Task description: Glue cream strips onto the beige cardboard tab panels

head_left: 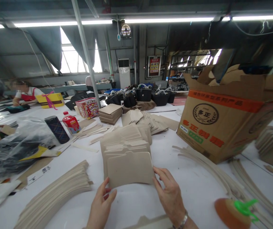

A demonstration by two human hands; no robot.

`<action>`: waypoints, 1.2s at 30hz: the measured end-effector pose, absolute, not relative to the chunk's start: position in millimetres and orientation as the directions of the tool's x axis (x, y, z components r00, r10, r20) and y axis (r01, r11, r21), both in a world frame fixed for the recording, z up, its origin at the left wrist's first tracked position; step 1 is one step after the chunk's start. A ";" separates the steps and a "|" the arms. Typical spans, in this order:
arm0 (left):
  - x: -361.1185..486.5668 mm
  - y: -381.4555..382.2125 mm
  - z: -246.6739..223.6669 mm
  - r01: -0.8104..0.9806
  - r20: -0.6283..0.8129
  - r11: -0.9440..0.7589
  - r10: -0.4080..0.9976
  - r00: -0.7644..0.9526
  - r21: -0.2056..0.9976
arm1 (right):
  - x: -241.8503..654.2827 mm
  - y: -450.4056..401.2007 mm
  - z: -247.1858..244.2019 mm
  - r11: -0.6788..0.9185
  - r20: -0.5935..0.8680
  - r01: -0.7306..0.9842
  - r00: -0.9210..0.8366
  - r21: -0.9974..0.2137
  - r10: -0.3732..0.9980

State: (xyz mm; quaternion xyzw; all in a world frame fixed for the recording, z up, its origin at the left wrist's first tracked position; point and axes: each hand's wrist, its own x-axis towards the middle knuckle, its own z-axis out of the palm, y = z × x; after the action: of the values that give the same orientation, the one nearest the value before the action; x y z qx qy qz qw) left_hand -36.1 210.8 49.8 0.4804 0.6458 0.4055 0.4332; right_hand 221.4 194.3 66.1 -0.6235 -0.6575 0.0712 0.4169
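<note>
A flat grey-brown cardboard piece (130, 168) lies on the near end of a fanned row of similar pieces (124, 136) on the white table. At its right edge, my right hand (168, 189) grips the card between thumb and fingers. My left hand (102, 200) is by the lower left corner, its thumb and fingers apart and its fingertips close to the card's edge. Part of another card piece (150, 222) shows at the bottom edge, between my forearms.
Curved strips (62, 190) lie left; more strips (205, 165) lie right. A large carton (212, 124) stands right, a bottle with green nozzle (233, 213) near right. A dark cylinder (57, 129) and red bottle (71, 122) are at left. A person (26, 93) works far left.
</note>
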 end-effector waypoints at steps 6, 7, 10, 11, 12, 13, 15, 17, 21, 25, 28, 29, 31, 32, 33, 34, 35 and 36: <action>-36.5 211.3 55.0 0.215 -0.222 0.254 0.961 -0.161 0.943 | 218.1 198.5 53.6 0.258 0.513 0.811 0.059 -0.525 0.856; -35.7 211.1 55.8 0.210 -0.211 0.244 0.963 -0.169 0.947 | 218.5 199.4 52.3 0.243 0.499 0.819 0.060 -0.520 0.865; -31.7 210.3 55.7 0.203 -0.157 0.197 0.968 -0.195 0.959 | 221.4 202.4 48.3 0.185 0.440 0.831 0.079 -0.524 0.894; -30.2 210.0 54.7 0.203 -0.140 0.180 0.970 -0.200 0.963 | 223.0 203.3 46.7 0.168 0.419 0.831 0.085 -0.530 0.904; -28.9 209.6 53.5 0.204 -0.124 0.165 0.972 -0.201 0.965 | 224.9 204.3 45.1 0.153 0.398 0.829 0.090 -0.537 0.913; -27.8 209.1 52.1 0.206 -0.112 0.154 0.973 -0.200 0.967 | 227.2 205.1 43.6 0.141 0.380 0.826 0.095 -0.546 0.920; -26.3 208.5 49.6 0.207 -0.094 0.135 0.976 -0.195 0.969 | 232.0 206.4 41.1 0.125 0.351 0.812 0.103 -0.570 0.931; -25.6 208.3 48.1 0.202 -0.084 0.124 0.977 -0.195 0.972 | 236.5 207.1 40.2 0.114 0.330 0.789 0.117 -0.604 0.937; -25.6 209.4 47.1 0.171 -0.085 0.122 0.975 -0.208 0.978 | 240.6 208.0 42.0 0.071 0.292 0.718 0.188 -0.692 0.938; -26.5 211.6 45.1 0.126 -0.126 0.154 0.971 -0.204 0.980 | 237.0 208.4 47.9 0.043 0.288 0.681 0.250 -0.731 0.925; -27.1 212.8 44.1 0.094 -0.155 0.176 0.968 -0.195 0.980 | 231.6 206.2 54.0 0.078 0.318 0.700 0.220 -0.710 0.922; -27.4 213.1 44.2 0.083 -0.164 0.182 0.968 -0.191 0.980 | 230.0 204.8 55.9 0.087 0.322 0.705 0.208 -0.703 0.924; -28.1 213.4 44.9 0.061 -0.186 0.200 0.965 -0.184 0.978 | 227.5 201.7 59.2 0.096 0.321 0.706 0.194 -0.702 0.927; -28.5 213.6 45.3 0.051 -0.198 0.210 0.964 -0.179 0.976 | 226.7 200.2 60.7 0.098 0.320 0.702 0.192 -0.706 0.928; -28.9 213.8 45.7 0.043 -0.209 0.219 0.963 -0.172 0.975 | 226.1 199.0 62.0 0.101 0.321 0.695 0.193 -0.712 0.927; -29.3 213.8 46.0 0.035 -0.219 0.227 0.962 -0.166 0.973 | 225.7 198.1 63.2 0.102 0.321 0.687 0.199 -0.720 0.926; -29.7 213.8 46.0 0.027 -0.227 0.234 0.961 -0.157 0.972 | 225.3 197.7 64.3 0.099 0.321 0.677 0.210 -0.729 0.924; -30.0 213.7 45.9 0.021 -0.233 0.238 0.961 -0.146 0.971 | 224.7 197.9 65.3 0.091 0.318 0.667 0.226 -0.739 0.921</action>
State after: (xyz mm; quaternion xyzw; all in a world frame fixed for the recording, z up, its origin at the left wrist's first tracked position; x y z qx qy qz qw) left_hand -30.0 213.7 45.9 0.4094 0.5999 0.4618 0.5092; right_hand 224.7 197.9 65.3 -0.6574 -0.6039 0.1492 0.4253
